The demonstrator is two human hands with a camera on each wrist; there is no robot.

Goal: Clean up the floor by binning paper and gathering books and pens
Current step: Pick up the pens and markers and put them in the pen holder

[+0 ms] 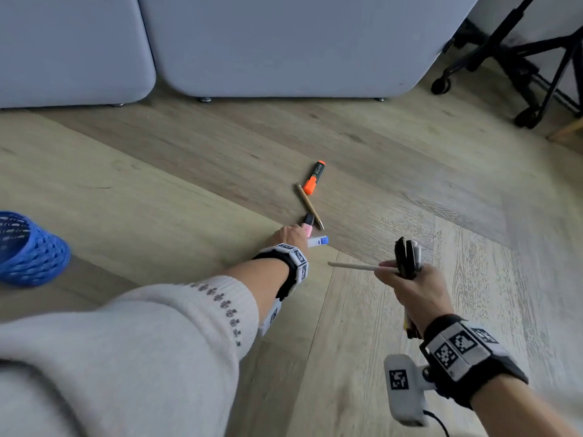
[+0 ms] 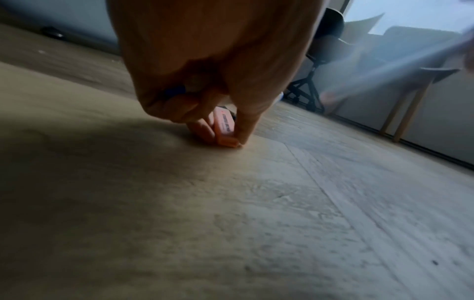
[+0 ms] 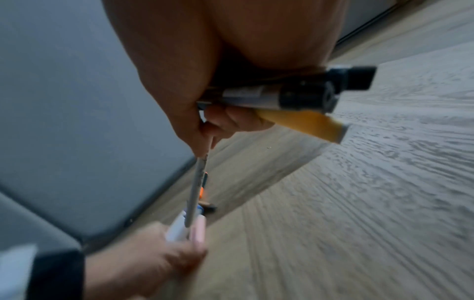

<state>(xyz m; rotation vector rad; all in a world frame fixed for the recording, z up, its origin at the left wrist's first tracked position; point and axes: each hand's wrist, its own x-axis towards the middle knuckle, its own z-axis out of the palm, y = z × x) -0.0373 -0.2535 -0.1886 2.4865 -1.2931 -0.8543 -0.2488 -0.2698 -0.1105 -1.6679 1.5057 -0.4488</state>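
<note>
My left hand point(image 1: 291, 235) is down at the floor and pinches a pink highlighter point(image 2: 223, 127) between thumb and fingers; its end still touches the boards. A white pen with a blue end point(image 1: 318, 241) is also tucked in that hand. My right hand point(image 1: 410, 288) hovers to the right and grips a bundle of dark markers point(image 1: 407, 257), a yellow highlighter point(image 3: 307, 123) and a thin pencil point(image 1: 356, 266) that sticks out to the left. An orange highlighter point(image 1: 314, 177) and a wooden pen point(image 1: 309, 206) lie loose just beyond my left hand.
A blue mesh basket point(image 1: 28, 249) lies at the left edge. Grey sofa fronts point(image 1: 284, 45) close off the far side. A black wheeled stand point(image 1: 520, 64) and a wooden leg point(image 1: 564, 132) are at the far right. Wood flooring point(image 1: 441, 190) spreads around.
</note>
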